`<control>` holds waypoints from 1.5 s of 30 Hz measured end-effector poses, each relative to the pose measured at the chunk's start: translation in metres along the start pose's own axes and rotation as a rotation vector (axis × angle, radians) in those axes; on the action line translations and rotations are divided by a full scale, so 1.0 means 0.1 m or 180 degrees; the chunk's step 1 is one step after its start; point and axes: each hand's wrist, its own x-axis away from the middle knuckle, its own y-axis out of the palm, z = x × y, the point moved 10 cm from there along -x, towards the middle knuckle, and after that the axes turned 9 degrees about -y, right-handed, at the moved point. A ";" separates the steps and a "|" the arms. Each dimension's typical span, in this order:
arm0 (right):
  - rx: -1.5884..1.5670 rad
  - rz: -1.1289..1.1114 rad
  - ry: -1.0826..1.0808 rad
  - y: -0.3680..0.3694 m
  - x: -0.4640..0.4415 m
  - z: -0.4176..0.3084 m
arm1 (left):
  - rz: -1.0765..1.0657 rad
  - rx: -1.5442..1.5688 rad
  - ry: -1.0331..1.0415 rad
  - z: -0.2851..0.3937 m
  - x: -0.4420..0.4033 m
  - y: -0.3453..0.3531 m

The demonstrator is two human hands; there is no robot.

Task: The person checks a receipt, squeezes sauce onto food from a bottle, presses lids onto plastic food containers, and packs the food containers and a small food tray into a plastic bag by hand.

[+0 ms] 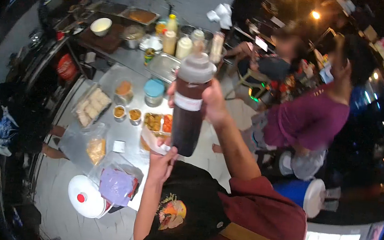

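My right hand (213,99) is wrapped round the upper part of a squeeze bottle (186,131) full of dark sauce, held upright close to the camera. The bottle has a translucent cap and a white label with reddish writing too blurred to read. My left hand (162,164) is closed on a white paper tissue (152,141) beside the bottle's lower end; its fingertips are at or very near the bottle's base. Behind the bottle, a tray of toppings (153,121) with green and red pieces is partly hidden.
On the steel table stand a blue-lidded jar (154,88), two small cups (119,112), a box of buns (93,105) and a bag of shredded yellow food (96,150). Several sauce bottles (184,47) line the back. A person in a purple shirt (312,114) stands at right.
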 end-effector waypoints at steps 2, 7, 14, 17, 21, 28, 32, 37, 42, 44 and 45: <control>-0.0058 0.0039 -0.0067 0.10 0.24 0.11 | 0.0042 -0.0168 -0.0158 -0.03 0.08 0.05; 0.0951 0.0151 0.0708 -0.33 0.88 0.53 | 0.0223 -0.1029 -0.0413 -0.10 0.09 -0.42; 0.3505 -0.0986 0.1814 -0.66 1.18 1.01 | 0.1611 -0.1043 -0.0284 -0.01 1.06 -1.93; 0.3780 -0.1450 0.2391 -0.87 1.37 1.35 | 0.2076 -0.1183 -0.0244 -0.16 1.50 -2.25; 0.4214 -0.1920 0.2285 -0.95 1.34 1.68 | 0.2328 -0.1080 -0.0084 -0.28 1.76 -2.27; 0.4510 -0.2555 0.2301 -0.86 1.09 2.02 | 0.2611 -0.2330 0.0428 0.13 1.20 -2.16; 0.4920 -0.3116 0.2521 -0.63 0.92 2.07 | 0.2616 -0.2410 0.1332 0.50 0.45 -2.11; 0.5131 -0.3553 0.2199 -0.57 0.89 2.20 | 0.3615 -0.3839 0.1280 0.69 0.11 -2.15; 0.5401 -0.3826 0.2110 -0.57 0.83 2.27 | 0.3028 -0.2223 0.0889 0.44 -0.02 -2.48; 0.5383 -0.3812 0.1991 -0.50 0.79 2.29 | 0.2865 -0.1844 0.0826 0.29 -0.08 -2.63; 0.5393 -0.3874 0.2046 -0.49 0.78 2.32 | 0.2813 -0.1834 0.0801 0.27 -0.08 -2.64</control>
